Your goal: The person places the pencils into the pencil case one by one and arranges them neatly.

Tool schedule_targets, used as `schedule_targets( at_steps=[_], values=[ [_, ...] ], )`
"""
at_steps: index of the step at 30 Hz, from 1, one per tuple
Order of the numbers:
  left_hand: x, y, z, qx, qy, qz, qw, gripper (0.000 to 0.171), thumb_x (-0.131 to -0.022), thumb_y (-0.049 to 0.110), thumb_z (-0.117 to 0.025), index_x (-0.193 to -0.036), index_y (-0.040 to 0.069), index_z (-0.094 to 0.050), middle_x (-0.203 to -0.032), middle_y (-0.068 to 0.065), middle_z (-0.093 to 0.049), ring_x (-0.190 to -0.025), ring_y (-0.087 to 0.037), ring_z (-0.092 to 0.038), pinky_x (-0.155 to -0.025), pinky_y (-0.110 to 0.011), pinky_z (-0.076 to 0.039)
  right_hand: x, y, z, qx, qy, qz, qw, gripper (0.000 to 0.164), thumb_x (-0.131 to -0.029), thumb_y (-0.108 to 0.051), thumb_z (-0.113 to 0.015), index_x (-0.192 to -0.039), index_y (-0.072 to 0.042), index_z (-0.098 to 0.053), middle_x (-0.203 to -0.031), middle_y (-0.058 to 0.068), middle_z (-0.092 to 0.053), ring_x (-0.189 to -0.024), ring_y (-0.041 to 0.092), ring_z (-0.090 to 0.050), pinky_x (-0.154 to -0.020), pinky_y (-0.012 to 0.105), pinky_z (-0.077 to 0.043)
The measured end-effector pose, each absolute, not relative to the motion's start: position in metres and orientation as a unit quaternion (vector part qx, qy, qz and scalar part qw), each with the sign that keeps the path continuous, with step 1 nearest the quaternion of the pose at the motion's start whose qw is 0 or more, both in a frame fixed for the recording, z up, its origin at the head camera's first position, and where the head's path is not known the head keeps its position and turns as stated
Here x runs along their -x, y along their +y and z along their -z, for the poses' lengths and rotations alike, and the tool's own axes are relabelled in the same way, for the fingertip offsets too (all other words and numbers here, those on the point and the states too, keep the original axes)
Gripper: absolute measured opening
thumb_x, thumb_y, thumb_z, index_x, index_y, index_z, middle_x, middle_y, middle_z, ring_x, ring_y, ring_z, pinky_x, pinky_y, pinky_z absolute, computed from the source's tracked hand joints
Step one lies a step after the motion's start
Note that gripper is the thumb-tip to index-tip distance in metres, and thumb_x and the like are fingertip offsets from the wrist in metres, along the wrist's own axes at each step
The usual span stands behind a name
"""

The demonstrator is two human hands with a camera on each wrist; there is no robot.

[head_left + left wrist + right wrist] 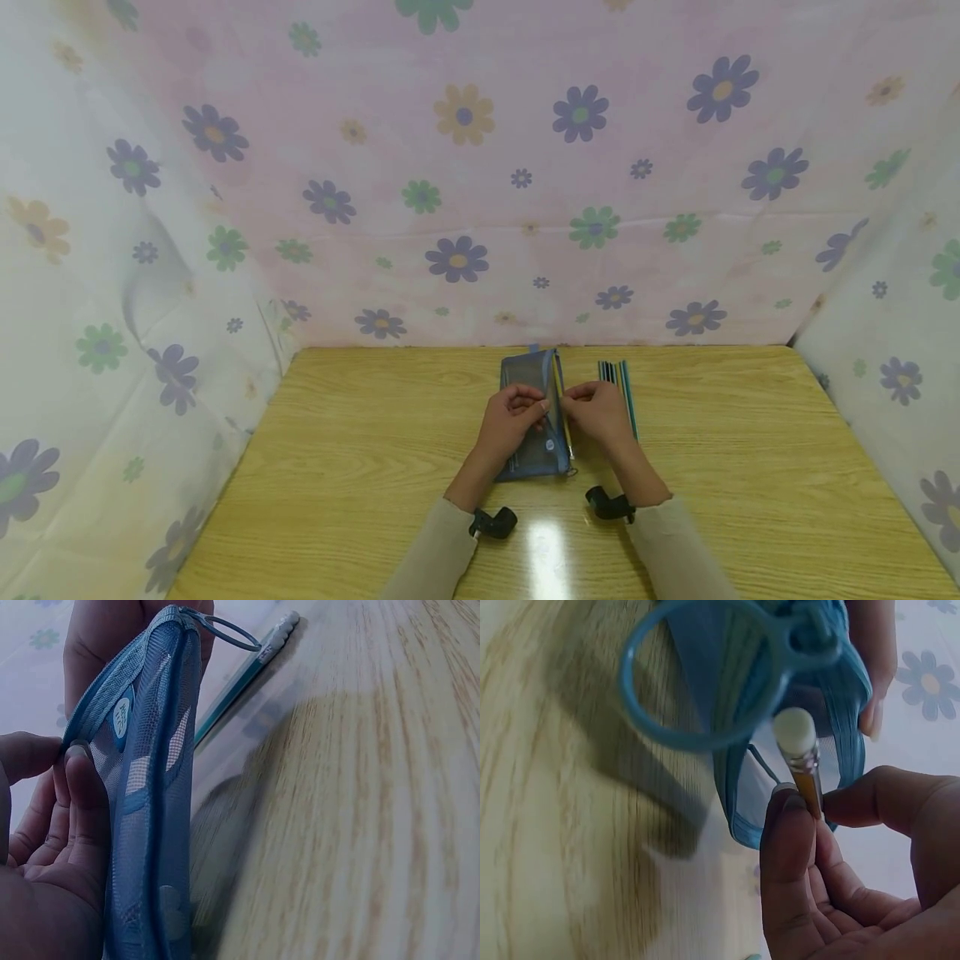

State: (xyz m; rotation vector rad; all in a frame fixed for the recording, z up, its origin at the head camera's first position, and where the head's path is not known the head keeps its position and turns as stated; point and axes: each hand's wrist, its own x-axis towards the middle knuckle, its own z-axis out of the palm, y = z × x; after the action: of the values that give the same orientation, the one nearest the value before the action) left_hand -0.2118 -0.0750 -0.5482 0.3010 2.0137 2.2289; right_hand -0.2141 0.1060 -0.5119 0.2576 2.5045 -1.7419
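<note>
Up close, the wood table [360, 425] has a bright shiny spot [547, 554]; past it, the left hand [507, 423] pinches the edge of a blue pouch [531, 461] on the table, and the right hand [603, 414] pinches a yellow pencil [804, 761] at the pouch's opening. More pencils [628, 392] lie beside the right hand. Pink flowery cloth [510, 217] hangs behind, with paler flowery cloth [67, 292] at both sides.

fine see-through mesh pouch [534, 460], woven-looking fabric edging [116, 682], smooth plastic-looking pull ring [686, 740], smooth pencil [808, 793], shiny metal ferrule [804, 762], matt rubbery eraser [794, 732], glossy wood-grained tabletop [360, 433], creased matt cloth backdrop [510, 154], matt cloth sleeve [433, 554], dark plastic-looking wrist camera [497, 523]
</note>
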Motion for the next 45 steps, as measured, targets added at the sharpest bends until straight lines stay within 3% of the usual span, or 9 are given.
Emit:
schedule_targets(
  at_steps=[9,20,29,37,45],
  values=[
    [0.211,-0.076,0.547,-0.100,0.667,-0.736,0.066,0.023,-0.101,0.007,-0.073,-0.118,-0.007,-0.067,-0.092,-0.004,-0.070,-0.076,-0.014,-0.069,-0.068,-0.027,-0.060,0.211,0.102,0.511,-0.068,0.805,0.588,0.040,0.018,-0.094,-0.007,-0.073,-0.104,0.007,-0.076,-0.086,0.016,-0.076,-0.074,0.025,-0.076,-0.066,0.036,-0.065],
    [0.211,-0.076,0.545,-0.094,0.669,-0.734,0.063,0.022,-0.101,0.007,-0.073,-0.117,-0.007,-0.067,-0.092,-0.005,-0.071,-0.075,-0.013,-0.069,-0.068,-0.026,-0.060,0.212,0.106,0.511,-0.048,0.827,0.560,0.017,0.014,-0.093,-0.005,-0.071,-0.103,0.005,-0.074,-0.086,0.015,-0.072,-0.073,0.028,-0.073,-0.061,0.031,-0.061],
    [0.212,-0.076,0.545,-0.093,0.669,-0.735,0.058,0.021,-0.101,0.006,-0.073,-0.116,-0.008,-0.068,-0.091,-0.005,-0.072,-0.075,-0.013,-0.069,-0.067,-0.026,-0.060,0.213,0.116,0.510,-0.035,0.861,0.507,-0.007,0.014,-0.091,-0.008,-0.071,-0.102,0.001,-0.074,-0.089,0.013,-0.075,-0.075,0.024,-0.074,-0.064,0.030,-0.060],
    [0.212,-0.077,0.545,-0.094,0.667,-0.736,0.060,0.021,-0.101,0.006,-0.073,-0.116,-0.008,-0.067,-0.091,-0.005,-0.071,-0.075,-0.013,-0.069,-0.067,-0.026,-0.061,0.215,0.129,0.509,-0.020,0.882,0.471,-0.029,0.017,-0.092,-0.010,-0.072,-0.105,0.000,-0.076,-0.096,0.015,-0.077,-0.088,0.030,-0.073,-0.075,0.042,-0.060],
    [0.212,-0.077,0.546,-0.100,0.667,-0.736,0.059,0.019,-0.101,0.005,-0.072,-0.116,-0.007,-0.067,-0.090,-0.004,-0.071,-0.075,-0.014,-0.069,-0.067,-0.026,-0.061,0.219,0.141,0.514,-0.025,0.886,0.462,-0.030,0.021,-0.093,-0.013,-0.071,-0.108,0.000,-0.076,-0.099,0.016,-0.076,-0.092,0.033,-0.072,-0.075,0.044,-0.060]
  ],
)
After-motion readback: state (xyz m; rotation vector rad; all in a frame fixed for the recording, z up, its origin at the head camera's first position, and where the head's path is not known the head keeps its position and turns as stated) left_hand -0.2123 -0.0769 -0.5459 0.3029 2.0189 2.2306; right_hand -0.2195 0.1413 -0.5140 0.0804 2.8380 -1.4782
